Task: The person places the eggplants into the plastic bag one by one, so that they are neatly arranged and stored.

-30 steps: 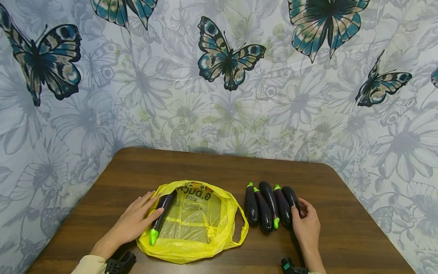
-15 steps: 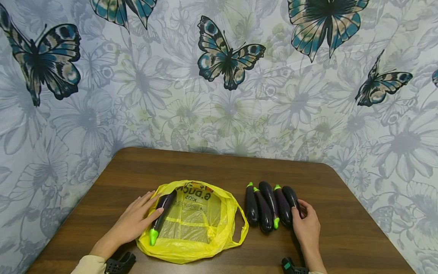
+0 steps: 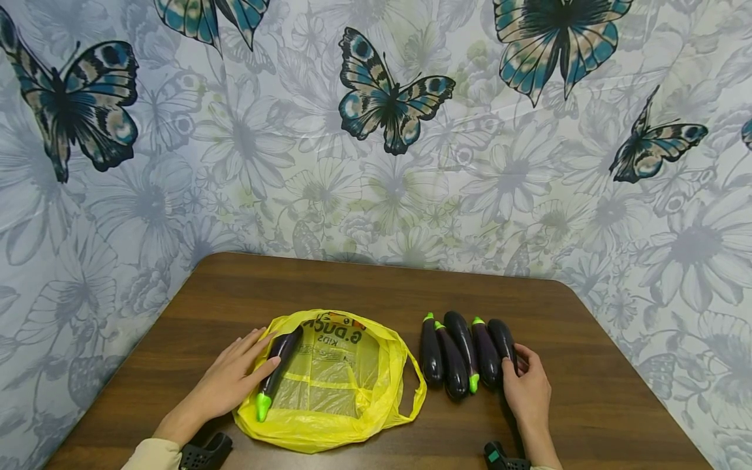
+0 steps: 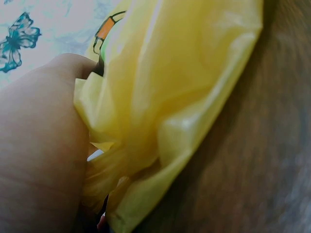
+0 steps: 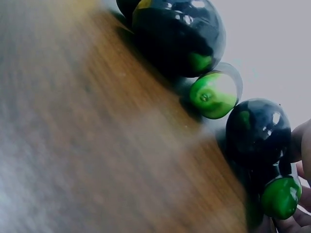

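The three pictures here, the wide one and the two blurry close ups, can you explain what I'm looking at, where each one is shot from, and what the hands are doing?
No machine here: these are a person's two bare hands. The wide picture comes from a camera worn on the head, looking down at a brown wooden table against a butterfly-print backdrop. The two close-ups come from small cameras strapped to each wrist, so they sit very near the work and blur.

On the table lies a yellow plastic bag with one toy eggplant on its left edge. The left hand rests flat against that eggplant, fingers straight; its wrist camera shows mostly yellow plastic and skin.

To the right sits a row of five eggplants, dark purple with green stems. The right hand curls its fingers round the rightmost eggplant; its wrist camera shows the eggplant ends up close.
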Motion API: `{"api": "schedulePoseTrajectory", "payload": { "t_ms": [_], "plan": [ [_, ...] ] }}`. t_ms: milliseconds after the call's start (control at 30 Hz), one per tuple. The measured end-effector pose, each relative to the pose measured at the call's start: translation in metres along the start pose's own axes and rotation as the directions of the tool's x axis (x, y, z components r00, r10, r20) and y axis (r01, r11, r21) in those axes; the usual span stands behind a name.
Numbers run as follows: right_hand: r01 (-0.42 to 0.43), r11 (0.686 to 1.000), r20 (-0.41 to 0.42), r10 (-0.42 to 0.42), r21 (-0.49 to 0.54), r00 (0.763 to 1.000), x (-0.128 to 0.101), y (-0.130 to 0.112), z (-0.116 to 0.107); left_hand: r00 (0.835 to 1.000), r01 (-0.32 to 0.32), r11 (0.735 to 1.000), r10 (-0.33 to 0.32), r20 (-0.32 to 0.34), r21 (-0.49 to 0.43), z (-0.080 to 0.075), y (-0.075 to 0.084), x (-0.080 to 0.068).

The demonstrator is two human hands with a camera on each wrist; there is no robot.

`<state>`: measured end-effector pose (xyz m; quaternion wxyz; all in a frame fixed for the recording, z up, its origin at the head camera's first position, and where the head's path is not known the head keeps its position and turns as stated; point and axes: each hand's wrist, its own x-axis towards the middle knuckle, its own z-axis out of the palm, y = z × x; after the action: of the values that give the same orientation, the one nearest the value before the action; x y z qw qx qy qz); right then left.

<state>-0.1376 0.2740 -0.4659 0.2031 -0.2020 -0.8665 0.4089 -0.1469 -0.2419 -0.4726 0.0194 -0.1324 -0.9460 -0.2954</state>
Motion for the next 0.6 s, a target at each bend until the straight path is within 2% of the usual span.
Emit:
{"api": "schedulePoseTrajectory", "payload": {
  "t_ms": [300, 600],
  "plan": [
    [-0.007, 1.000, 0.013, 0.007, -0.004, 1.000, 0.0015, -0.0001, -0.0002, 1.000, 0.002, 1.000, -0.002, 0.007, -0.003, -0.0006, 0.0008, 0.0004],
    [0.007, 1.000, -0.021, -0.007, -0.014, 1.000, 0.0008, 0.0021, 0.0011, 1.000, 0.000, 1.000, 0.000, 0.005, 0.001, 0.0001, 0.0001, 0.0003]
  ]
}}
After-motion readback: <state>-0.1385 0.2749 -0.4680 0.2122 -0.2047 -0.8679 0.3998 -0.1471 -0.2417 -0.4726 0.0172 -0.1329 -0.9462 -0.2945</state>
